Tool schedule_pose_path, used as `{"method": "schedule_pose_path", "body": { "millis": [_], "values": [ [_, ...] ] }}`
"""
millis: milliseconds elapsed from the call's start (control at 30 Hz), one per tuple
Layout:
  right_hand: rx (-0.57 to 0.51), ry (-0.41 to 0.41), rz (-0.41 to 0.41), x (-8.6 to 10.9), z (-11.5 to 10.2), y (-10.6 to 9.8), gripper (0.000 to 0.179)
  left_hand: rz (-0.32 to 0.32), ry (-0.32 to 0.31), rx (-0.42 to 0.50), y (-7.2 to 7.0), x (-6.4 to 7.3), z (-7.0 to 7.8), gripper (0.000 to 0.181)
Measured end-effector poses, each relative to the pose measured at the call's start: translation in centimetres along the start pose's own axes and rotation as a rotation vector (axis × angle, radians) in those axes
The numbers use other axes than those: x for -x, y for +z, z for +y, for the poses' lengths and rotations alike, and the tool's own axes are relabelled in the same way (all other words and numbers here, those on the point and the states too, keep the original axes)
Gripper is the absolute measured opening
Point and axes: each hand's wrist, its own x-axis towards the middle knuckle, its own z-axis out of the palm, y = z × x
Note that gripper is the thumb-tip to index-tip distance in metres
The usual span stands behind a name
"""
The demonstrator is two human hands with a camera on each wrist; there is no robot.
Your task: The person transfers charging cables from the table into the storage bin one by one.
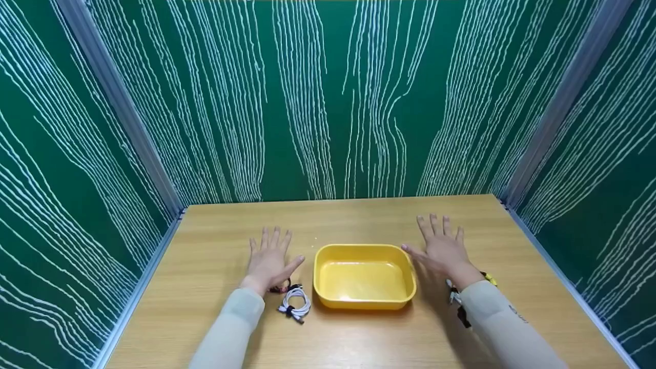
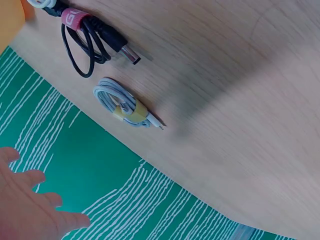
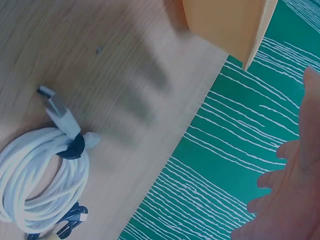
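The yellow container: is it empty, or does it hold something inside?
Empty: in the head view, nothing lies inside the yellow container, and a coiled white cable rests outside it, on the table.

L hand (image 1: pixel 267 264) & R hand (image 1: pixel 445 251) well apart, arms (image 1: pixel 228 328) fwd, fingers (image 1: pixel 265 239) straight & spread.

Tabletop (image 1: pixel 348 220): light wood, visible grain, paler toward the near middle. Back panel (image 1: pixel 435 51): green, wavering white lines running roughly top to bottom, foot at the tabletop's far edge. Left panel (image 1: pixel 41 230) and right panel (image 1: pixel 615 128): same pattern, lines slanting. Left post (image 1: pixel 124 102), right post (image 1: pixel 561 102): grey, at the rear corners. Left rail (image 1: pixel 140 292), right rail (image 1: pixel 571 287): grey, along the tabletop's sides.
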Motion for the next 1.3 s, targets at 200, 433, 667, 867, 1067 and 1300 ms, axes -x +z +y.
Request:
{"method": "schedule_pose_path", "body": {
  "millis": [200, 433, 667, 867, 1067, 1300],
  "values": [
    [-0.001, -0.004, 0.004, 0.3, 0.1, -0.5, 0.106, 0.0, -0.006, 0.017, -0.2, -0.3, 0.2, 0.089],
    [0.003, -0.01, 0.023, 0.7, 0.4, -1.0, 0.106, 0.007, 0.014, 0.063, -0.7, -0.3, 0.9, 0.089],
    [0.026, -0.028, 0.039, 1.0, 0.5, -1.1, 0.107, 0.016, 0.011, 0.097, -0.3, -0.3, 1.2, 0.088],
    [0.031, -0.022, 0.039, 1.2, 0.5, -1.2, 0.106, 0.007, 0.004, 0.145, -0.4, -0.1, 1.6, 0.086],
    [0.027, -0.02, 0.035, 1.5, 0.7, -1.6, 0.106, -0.026, -0.001, 0.199, -0.4, -0.1, 2.0, 0.09],
    [0.033, -0.018, 0.027, 1.8, 1.0, -1.9, 0.107, -0.047, -0.018, 0.27, -0.3, -0.2, 2.4, 0.09]
  ]
}}
